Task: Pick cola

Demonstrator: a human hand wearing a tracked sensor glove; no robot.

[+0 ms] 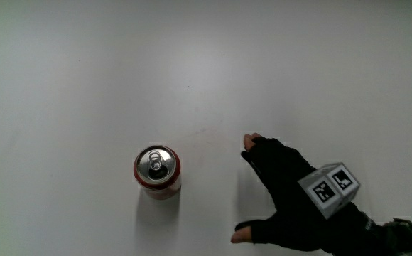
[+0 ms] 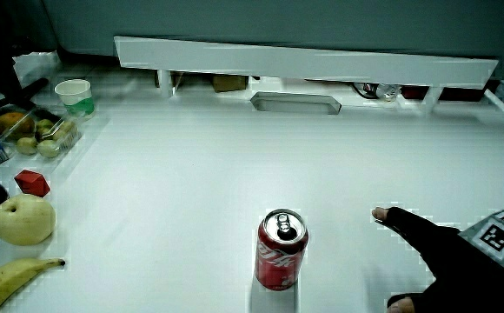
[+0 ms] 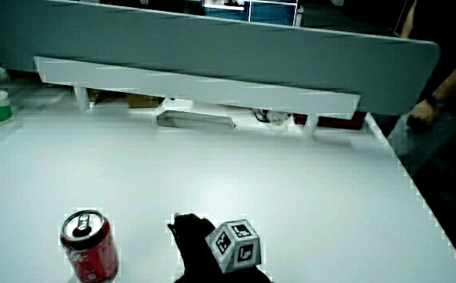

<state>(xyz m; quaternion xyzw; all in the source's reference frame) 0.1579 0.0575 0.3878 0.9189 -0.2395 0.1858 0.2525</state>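
Note:
A red cola can [image 1: 157, 171] stands upright on the white table [image 1: 85, 85], its silver top and pull tab showing. Both side views show the cola can [image 2: 281, 249] [image 3: 90, 245] too. The hand [image 1: 280, 190] in its black glove lies low over the table beside the can, a short gap away from it. Its fingers are spread and hold nothing, with the thumb nearer the person. A patterned cube [image 1: 329, 188] sits on the back of the hand. In both side views the hand [image 2: 447, 261] [image 3: 204, 251] stays apart from the can.
At the table's edge in a side view lie a banana [image 2: 13, 278], an apple [image 2: 23, 218], a small red block [image 2: 32, 183], a tray of fruit [image 2: 39, 135] and a paper cup [image 2: 74, 94]. A low partition [image 2: 304, 61] runs along the table.

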